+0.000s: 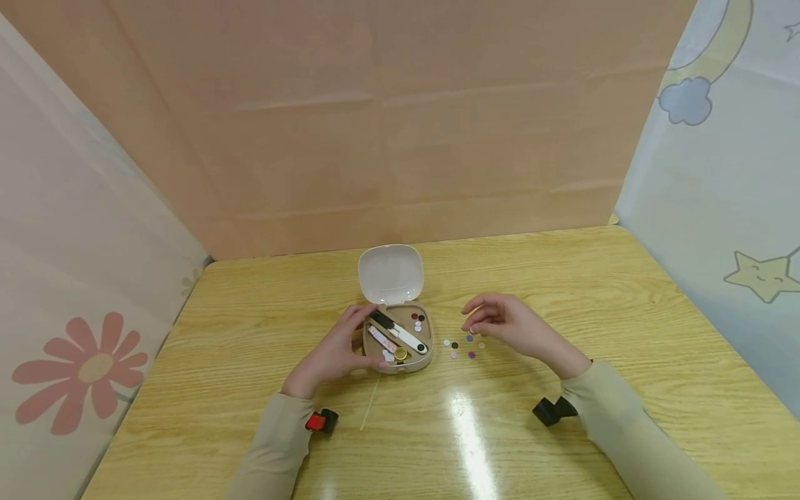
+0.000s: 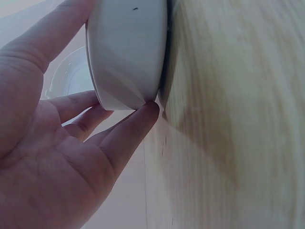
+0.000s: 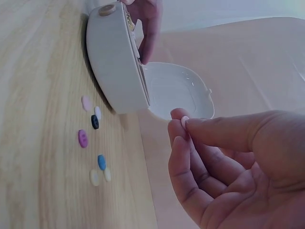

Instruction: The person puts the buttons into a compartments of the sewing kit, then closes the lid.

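Note:
A small beige sewing box (image 1: pixel 420 364) stands on the table with its pale lid (image 1: pixel 391 275) raised at the back. My left hand (image 1: pixel 334 353) holds the box by its left side, thumb at the front and fingers toward the back. Between thumb and fingertip, my right hand (image 1: pixel 511 328) pinches a small pale pink button (image 3: pixel 185 122), above the table right of the box. Under it lie several loose buttons, among them a purple button (image 3: pixel 83 139), a blue button (image 3: pixel 101 162) and a black button (image 3: pixel 95 122). Red, black and pale buttons (image 1: pixel 418 323) sit in the box's right rear compartment.
Inside the box are a white-and-black tool (image 1: pixel 409 339), a folded measuring tape (image 1: pixel 382 339) and a round gold-coloured item (image 1: pixel 401 354). A thin pale strand (image 1: pixel 370 403) lies on the wooden table (image 1: pixel 250 361) in front. Fabric panels surround the table's back and sides.

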Demonstrator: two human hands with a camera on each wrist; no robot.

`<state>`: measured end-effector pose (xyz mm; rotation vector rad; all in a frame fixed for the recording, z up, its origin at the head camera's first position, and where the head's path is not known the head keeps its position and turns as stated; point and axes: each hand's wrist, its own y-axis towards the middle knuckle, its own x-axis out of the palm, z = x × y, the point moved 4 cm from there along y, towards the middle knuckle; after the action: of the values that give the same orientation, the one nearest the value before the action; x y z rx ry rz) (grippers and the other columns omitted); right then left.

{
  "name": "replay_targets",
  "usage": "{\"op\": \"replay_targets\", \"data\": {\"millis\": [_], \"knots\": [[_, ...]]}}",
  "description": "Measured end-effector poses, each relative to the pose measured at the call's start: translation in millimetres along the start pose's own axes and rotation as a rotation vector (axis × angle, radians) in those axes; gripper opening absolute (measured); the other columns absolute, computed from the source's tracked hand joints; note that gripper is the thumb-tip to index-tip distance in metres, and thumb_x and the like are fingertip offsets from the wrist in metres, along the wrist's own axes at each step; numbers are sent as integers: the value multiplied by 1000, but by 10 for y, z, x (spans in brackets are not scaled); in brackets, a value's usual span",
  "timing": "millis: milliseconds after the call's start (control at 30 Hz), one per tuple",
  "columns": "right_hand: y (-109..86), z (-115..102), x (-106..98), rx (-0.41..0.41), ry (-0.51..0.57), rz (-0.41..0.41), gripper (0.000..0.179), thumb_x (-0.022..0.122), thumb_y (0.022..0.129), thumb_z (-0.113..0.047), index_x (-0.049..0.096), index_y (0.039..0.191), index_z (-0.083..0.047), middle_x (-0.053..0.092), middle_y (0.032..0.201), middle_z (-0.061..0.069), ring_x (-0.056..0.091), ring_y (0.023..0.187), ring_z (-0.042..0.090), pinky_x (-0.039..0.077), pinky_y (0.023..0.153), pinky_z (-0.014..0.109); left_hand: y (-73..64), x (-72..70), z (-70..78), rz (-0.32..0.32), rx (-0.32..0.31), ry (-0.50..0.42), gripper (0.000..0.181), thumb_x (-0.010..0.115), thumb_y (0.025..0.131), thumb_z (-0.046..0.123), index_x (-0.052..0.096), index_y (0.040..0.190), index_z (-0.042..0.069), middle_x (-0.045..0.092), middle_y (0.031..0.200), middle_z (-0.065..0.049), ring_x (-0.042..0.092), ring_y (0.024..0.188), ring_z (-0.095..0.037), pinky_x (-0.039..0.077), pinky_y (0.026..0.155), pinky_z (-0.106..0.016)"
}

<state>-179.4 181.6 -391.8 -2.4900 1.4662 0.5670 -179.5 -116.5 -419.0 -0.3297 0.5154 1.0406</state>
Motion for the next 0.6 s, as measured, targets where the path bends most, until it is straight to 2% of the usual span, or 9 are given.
{"op": "replay_targets", "data": {"millis": [300, 533, 600], "knots": [[127, -7, -6, 22, 26, 18, 27, 63, 91, -1, 57, 116, 5, 67, 100, 19, 63, 94, 40, 55, 78, 32, 5, 0, 3, -4, 3, -2, 99, 87, 68, 27, 32, 149, 16, 37, 136, -2, 37, 130, -27, 45, 99, -44], [206, -17, 14, 33, 47, 14, 26, 62, 92, -1, 56, 117, 7, 66, 102, 24, 64, 93, 41, 55, 80, 47, 3, 1, 1, -3, 7, -9, 99, 87, 68, 27, 32, 149, 15, 37, 136, -3, 36, 131, -28, 44, 100, -44], [236, -25, 22, 31, 49, 15, 26, 62, 92, 0, 56, 116, 7, 66, 102, 24, 64, 92, 41, 55, 80, 46, 4, -1, -2, -1, 7, -13, 99, 87, 68, 26, 32, 149, 14, 37, 135, -3, 36, 131, -28, 44, 100, -44]]}}
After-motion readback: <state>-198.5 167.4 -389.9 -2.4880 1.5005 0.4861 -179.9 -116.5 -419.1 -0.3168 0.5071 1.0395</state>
